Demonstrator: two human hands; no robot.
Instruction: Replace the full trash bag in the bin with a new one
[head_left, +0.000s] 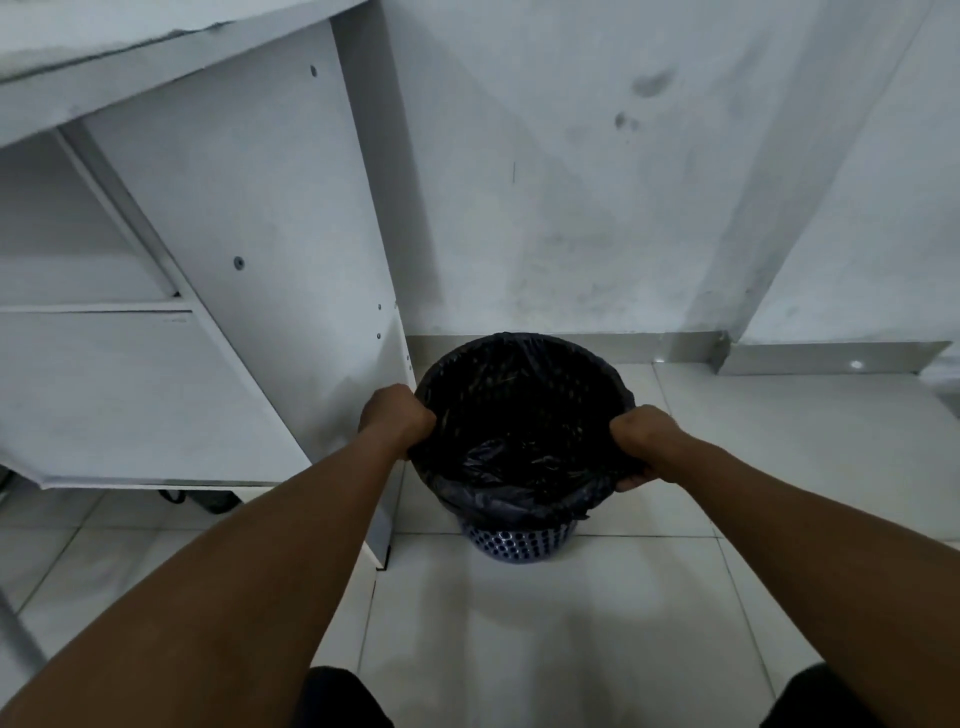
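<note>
Both fists clenched: left hand (397, 415) gripping black trash bag (519, 415) edge at bin (519, 543) rim's left, right hand (647, 441) at right. No writing legible.

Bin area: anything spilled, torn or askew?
No spill or tear shows. The black bag sits folded over the rim of the perforated bin, which stands upright on the tiled floor. Left hand and right hand each grip its edge. Only the wall has dark smudges.
</note>
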